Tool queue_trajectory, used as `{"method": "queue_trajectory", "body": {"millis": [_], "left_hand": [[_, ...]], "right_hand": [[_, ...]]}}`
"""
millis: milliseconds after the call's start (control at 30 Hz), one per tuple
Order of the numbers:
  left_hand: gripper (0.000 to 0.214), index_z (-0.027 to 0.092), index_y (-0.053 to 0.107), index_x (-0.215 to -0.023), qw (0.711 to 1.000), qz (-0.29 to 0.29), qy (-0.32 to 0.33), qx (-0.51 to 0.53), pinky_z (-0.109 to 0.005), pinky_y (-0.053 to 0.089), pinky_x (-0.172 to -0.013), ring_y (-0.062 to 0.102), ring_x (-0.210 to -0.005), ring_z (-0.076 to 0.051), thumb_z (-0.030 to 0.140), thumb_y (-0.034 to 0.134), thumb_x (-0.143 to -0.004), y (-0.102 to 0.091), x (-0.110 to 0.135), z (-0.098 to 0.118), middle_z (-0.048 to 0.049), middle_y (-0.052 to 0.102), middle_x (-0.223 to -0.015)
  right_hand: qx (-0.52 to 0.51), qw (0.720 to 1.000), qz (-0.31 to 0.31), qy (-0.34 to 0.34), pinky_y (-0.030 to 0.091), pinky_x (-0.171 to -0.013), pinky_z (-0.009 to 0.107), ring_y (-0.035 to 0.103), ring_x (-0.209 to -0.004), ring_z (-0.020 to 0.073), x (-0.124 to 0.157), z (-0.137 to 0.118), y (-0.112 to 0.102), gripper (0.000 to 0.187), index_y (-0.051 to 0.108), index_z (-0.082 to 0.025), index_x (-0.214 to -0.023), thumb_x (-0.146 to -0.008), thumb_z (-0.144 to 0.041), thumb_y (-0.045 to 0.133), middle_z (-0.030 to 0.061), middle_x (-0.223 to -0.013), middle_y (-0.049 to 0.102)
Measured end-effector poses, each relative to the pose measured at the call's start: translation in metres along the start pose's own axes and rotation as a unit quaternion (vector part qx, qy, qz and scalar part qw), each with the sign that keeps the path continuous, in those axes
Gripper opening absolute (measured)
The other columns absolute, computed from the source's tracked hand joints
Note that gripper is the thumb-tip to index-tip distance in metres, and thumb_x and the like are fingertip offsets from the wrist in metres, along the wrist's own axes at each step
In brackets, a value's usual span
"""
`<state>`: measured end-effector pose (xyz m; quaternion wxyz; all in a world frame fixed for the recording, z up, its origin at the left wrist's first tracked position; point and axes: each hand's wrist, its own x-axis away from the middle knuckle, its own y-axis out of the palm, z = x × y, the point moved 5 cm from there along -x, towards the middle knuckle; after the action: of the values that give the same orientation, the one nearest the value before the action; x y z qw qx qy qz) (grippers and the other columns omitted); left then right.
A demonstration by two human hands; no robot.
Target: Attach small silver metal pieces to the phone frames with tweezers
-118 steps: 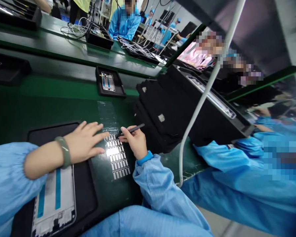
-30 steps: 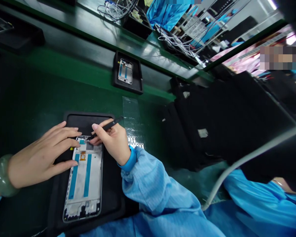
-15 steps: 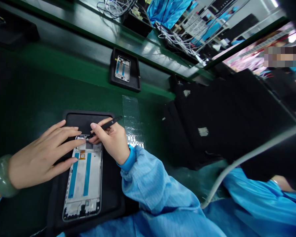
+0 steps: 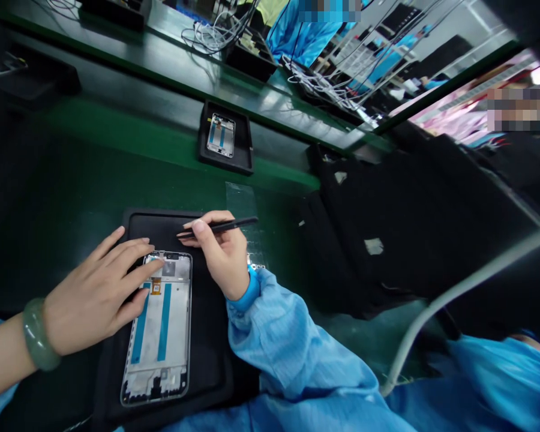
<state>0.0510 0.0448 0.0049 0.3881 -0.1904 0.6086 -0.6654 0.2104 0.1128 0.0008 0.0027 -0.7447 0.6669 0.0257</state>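
My right hand (image 4: 220,255) is shut on a pair of black tweezers (image 4: 225,225), and their tips point left over the black mat (image 4: 162,231), just above the phone frame. The phone frame (image 4: 157,342) is metal-edged with two blue adhesive strips and a small orange part, and it lies flat on the mat. My left hand (image 4: 94,294) rests with its fingers apart on the frame's upper end, hiding part of it. Beyond my right hand, a clear sheet of small labels (image 4: 240,204) is mostly hidden by that hand and sleeve.
A black tray (image 4: 240,144) holding a second phone frame (image 4: 220,135) stands farther along the green bench (image 4: 117,132). A black padded cover (image 4: 373,246) fills the right side, with a grey cable (image 4: 454,306) before it. A co-worker's blue sleeve (image 4: 301,30) shows beyond the wired far bench.
My right hand has lifted the tweezers off the frame's upper end and turned them to point more sideways. My left hand has shifted slightly, and the view has moved a little.
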Motion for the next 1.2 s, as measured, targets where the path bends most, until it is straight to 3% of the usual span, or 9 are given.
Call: {"method": "queue_trajectory", "body": {"millis": [200, 567, 833, 1200], "left_hand": [[0.046, 0.019, 0.049, -0.129, 1.000, -0.003, -0.012, 0.013, -0.052, 0.022, -0.114, 0.045, -0.125, -0.026, 0.028, 0.049, -0.085, 0.003, 0.003, -0.001, -0.0117, 0.053, -0.125], [0.046, 0.021, 0.046, -0.132, 0.999, -0.006, -0.018, 0.034, -0.053, 0.023, -0.113, 0.043, -0.127, -0.025, 0.028, 0.047, -0.086, 0.003, 0.003, -0.003, -0.0099, 0.053, -0.126], [0.051, 0.023, 0.042, -0.135, 0.999, -0.017, 0.027, 0.012, -0.057, 0.029, -0.109, 0.046, -0.125, -0.027, 0.032, 0.050, -0.085, 0.005, 0.004, -0.008, -0.0108, 0.052, -0.128], [0.052, 0.023, 0.037, -0.138, 0.998, -0.014, 0.019, 0.050, -0.050, 0.010, -0.116, 0.039, -0.130, -0.024, 0.032, 0.045, -0.087, 0.004, 0.003, -0.006, -0.0046, 0.051, -0.134]], "right_hand": [[0.042, 0.995, -0.088, 0.008, 0.059, -0.070, 0.029, 0.069, -0.076, 0.0141, -0.001, 0.011, 0.011, 0.022, 0.049, -0.021, -0.090, -0.085, -0.040, 0.058, 0.0005, -0.084, 0.062], [0.139, 0.984, -0.106, -0.015, 0.055, -0.064, 0.024, 0.066, -0.072, 0.0127, -0.002, 0.008, 0.011, 0.019, 0.050, -0.021, -0.087, -0.086, -0.038, 0.056, 0.0006, -0.079, 0.061], [0.195, 0.973, -0.102, -0.074, 0.051, -0.058, 0.022, 0.062, -0.065, 0.0106, 0.001, -0.004, 0.011, 0.017, 0.056, -0.021, -0.083, -0.084, -0.037, 0.059, -0.0002, -0.079, 0.061], [0.174, 0.975, -0.088, -0.106, 0.050, -0.056, 0.022, 0.061, -0.062, 0.0100, 0.003, -0.013, 0.009, 0.014, 0.057, -0.021, -0.079, -0.084, -0.033, 0.061, -0.0012, -0.077, 0.061]]}}
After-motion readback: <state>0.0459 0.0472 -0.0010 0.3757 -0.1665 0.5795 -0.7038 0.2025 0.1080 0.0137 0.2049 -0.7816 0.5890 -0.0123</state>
